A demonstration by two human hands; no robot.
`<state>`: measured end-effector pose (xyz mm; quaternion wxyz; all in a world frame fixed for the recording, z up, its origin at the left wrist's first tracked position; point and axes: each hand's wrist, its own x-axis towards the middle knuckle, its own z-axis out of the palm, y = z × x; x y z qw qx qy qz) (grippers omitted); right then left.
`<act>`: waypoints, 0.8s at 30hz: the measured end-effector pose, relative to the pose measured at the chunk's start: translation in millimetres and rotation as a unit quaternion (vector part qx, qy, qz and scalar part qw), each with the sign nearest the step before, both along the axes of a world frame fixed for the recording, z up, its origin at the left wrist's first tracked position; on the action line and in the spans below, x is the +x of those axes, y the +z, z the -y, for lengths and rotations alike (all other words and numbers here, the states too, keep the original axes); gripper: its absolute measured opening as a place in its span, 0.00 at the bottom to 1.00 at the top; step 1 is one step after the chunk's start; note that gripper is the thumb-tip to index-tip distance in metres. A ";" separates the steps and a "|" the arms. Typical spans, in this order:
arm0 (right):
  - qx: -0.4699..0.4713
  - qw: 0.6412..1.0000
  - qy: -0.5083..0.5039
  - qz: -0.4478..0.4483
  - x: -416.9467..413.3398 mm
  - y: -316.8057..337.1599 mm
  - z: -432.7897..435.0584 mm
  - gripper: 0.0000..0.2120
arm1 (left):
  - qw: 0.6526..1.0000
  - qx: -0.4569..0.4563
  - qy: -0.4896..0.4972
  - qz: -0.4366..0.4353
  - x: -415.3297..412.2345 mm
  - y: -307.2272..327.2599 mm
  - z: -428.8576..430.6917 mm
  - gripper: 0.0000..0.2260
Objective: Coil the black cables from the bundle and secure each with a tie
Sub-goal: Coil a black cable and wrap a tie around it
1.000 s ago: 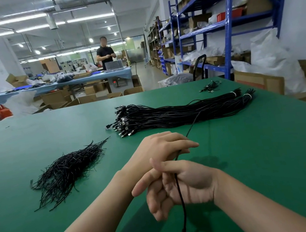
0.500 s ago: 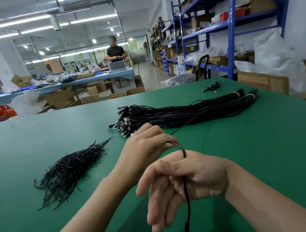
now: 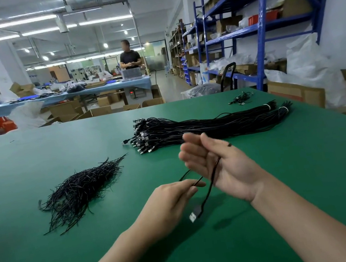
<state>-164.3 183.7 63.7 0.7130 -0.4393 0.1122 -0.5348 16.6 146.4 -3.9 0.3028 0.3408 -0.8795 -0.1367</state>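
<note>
The table top (image 3: 50, 250) is a plain deep green, and what lies on it is black — the bundle of cables (image 3: 200, 126), bound near one end by thin white bands (image 3: 267, 106), the heap of ties (image 3: 79, 189), and the single cable (image 3: 208, 189), whose plug (image 3: 193, 217) is silver-grey at the tip. The shelving (image 3: 264, 27) is bright blue, with brown cardboard boxes (image 3: 298, 0) and a red crate (image 3: 263, 17) — the sacks (image 3: 306, 70) are white, the far table (image 3: 94, 91) pale blue.

the tie pile (image 3: 82, 189) blocks the left and the cable bundle (image 3: 211, 125) the far side. bare green table (image 3: 320, 176) lies open rightward.
</note>
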 end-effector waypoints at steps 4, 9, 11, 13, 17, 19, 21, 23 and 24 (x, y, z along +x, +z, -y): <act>0.012 0.993 -0.102 -0.061 -8.9 3.9 8.1 0.20 | 0.999 -0.029 0.016 -0.003 5.5 3.0 -8.6 0.12; -0.010 0.948 -0.210 -0.237 8.0 -9.6 8.2 0.20 | 0.993 -0.103 0.051 0.021 9.7 9.6 -16.1 0.13; 0.008 0.948 -0.240 -0.210 14.4 -10.2 7.9 0.21 | 0.987 -0.141 0.049 0.065 8.7 13.3 -23.0 0.18; 0.028 0.955 -0.252 -0.156 17.8 -10.0 7.8 0.21 | 0.977 -0.185 0.044 0.095 6.4 16.7 -29.0 0.21; 0.062 0.963 -0.255 -0.062 15.8 -11.8 9.9 0.21 | 0.972 -0.196 0.014 0.132 0.8 18.8 -36.4 0.16; 0.061 0.962 -0.259 -0.063 15.7 -14.3 10.8 0.22 | 0.969 -0.197 0.008 0.146 -0.9 17.6 -38.0 0.16; 0.026 0.956 -0.263 -0.130 18.6 -18.4 11.7 0.22 | 0.966 -0.217 0.011 0.139 -1.4 19.2 -39.2 0.18; -0.033 0.931 -0.272 -0.241 23.6 -23.4 11.4 0.22 | 0.960 -0.255 0.009 0.112 0.6 23.0 -37.4 0.17; -0.064 0.909 -0.280 -0.302 25.7 -26.2 10.7 0.22 | 0.957 -0.275 0.008 0.087 3.2 25.1 -36.6 0.16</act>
